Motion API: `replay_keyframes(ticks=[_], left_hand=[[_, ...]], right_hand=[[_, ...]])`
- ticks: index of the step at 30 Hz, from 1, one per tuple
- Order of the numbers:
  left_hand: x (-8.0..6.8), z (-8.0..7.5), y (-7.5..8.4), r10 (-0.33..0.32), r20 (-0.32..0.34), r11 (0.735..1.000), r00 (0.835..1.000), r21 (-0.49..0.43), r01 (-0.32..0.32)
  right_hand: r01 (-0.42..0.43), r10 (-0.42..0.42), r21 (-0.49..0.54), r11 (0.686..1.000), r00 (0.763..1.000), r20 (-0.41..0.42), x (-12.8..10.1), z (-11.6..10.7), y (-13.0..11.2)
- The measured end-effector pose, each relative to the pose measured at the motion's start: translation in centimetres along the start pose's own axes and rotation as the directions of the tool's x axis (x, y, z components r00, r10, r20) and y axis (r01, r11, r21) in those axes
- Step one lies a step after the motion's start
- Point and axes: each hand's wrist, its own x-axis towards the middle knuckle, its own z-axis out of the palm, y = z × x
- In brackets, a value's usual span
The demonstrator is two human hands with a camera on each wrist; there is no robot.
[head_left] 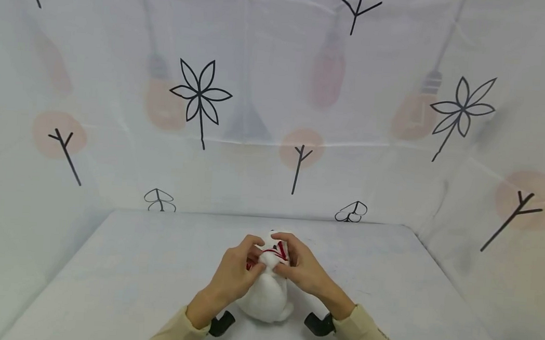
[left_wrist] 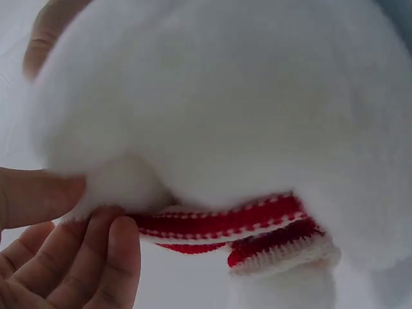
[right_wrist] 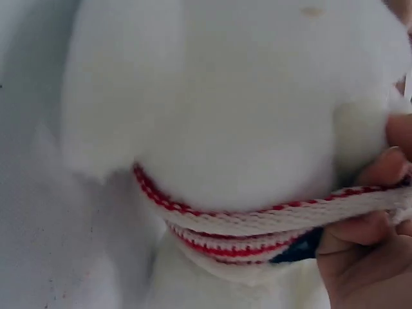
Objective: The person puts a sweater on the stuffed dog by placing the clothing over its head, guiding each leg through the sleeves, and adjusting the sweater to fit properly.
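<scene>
A white plush toy (head_left: 267,297) stands on the table between both hands, with a red-and-white knitted scarf (head_left: 278,250) around its neck. My left hand (head_left: 235,269) is at the toy's left side; in the left wrist view its thumb (left_wrist: 45,196) and curled fingers (left_wrist: 96,257) close on the scarf (left_wrist: 222,219) beside a small white plush part. From the right side, my right hand (head_left: 306,265) reaches round the toy's upper part. The right wrist view shows fingers pinching the scarf band (right_wrist: 257,222), pulled out from the white body. A dark blue patch (right_wrist: 299,248) shows below the band.
The white table (head_left: 154,267) runs back to a patterned cloth wall (head_left: 263,174), with cloth on both sides too. Black devices (head_left: 222,323) sit under both wrists, near the beige sleeves (head_left: 370,334).
</scene>
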Motion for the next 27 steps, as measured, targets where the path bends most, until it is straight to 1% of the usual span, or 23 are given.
replay_keyframes(ticks=[2,7,9,11,14,15,17,19,21,23,25,27], left_hand=[[-0.1,0.2,0.2,0.002,-0.019,1.0,1.0,-0.014,-0.002],[-0.3,0.5,0.5,0.013,-0.064,0.998,0.998,-0.054,-0.016],[-0.3,0.6,0.5,0.021,-0.058,0.998,0.998,-0.063,-0.024],[-0.3,0.6,0.5,0.038,-0.041,0.997,0.998,-0.067,-0.041],[-0.1,0.4,0.5,0.076,-0.015,0.994,0.997,-0.078,-0.077],[0.0,0.2,0.5,0.093,-0.007,0.994,0.996,-0.064,-0.093],[0.1,-0.1,0.5,0.113,0.021,0.993,0.993,-0.041,-0.113],[0.2,-0.5,0.4,0.115,0.073,0.993,0.991,-0.031,-0.113],[0.2,-0.7,0.3,0.092,0.145,0.996,0.985,-0.026,-0.089],[0.2,-0.8,0.2,0.058,0.213,0.997,0.975,-0.061,-0.046],[0.1,-0.8,0.2,0.042,0.25,0.997,0.967,-0.08,-0.023],[0.1,-0.7,0.1,0.039,0.252,0.996,0.967,-0.085,-0.018]], right_hand=[[0.021,-0.021,0.035,0.999,1.0,0.0,-0.1,0.2,-0.5],[0.064,-0.064,-0.049,0.997,0.998,0.0,0.0,0.1,0.7],[0.084,-0.082,-0.093,0.992,0.996,0.017,-0.1,-0.1,1.2],[0.105,-0.101,-0.112,0.988,0.994,0.042,-0.1,-0.3,1.4],[0.137,-0.13,-0.113,0.984,0.989,0.067,-0.1,-0.6,1.7],[0.139,-0.132,-0.106,0.985,0.988,0.075,-0.1,-0.7,1.7],[0.15,-0.142,-0.081,0.985,0.985,0.097,-0.1,-0.8,1.6],[0.174,-0.166,-0.054,0.983,0.977,0.131,-0.1,-0.7,1.5],[0.191,-0.185,-0.02,0.981,0.97,0.16,-0.1,-0.6,1.4],[0.212,-0.207,-0.009,0.977,0.964,0.169,-0.1,-0.4,1.3],[0.231,-0.223,-0.033,0.972,0.962,0.156,-0.2,-0.1,1.1],[0.249,-0.237,-0.086,0.965,0.962,0.132,-0.4,0.3,0.6]])
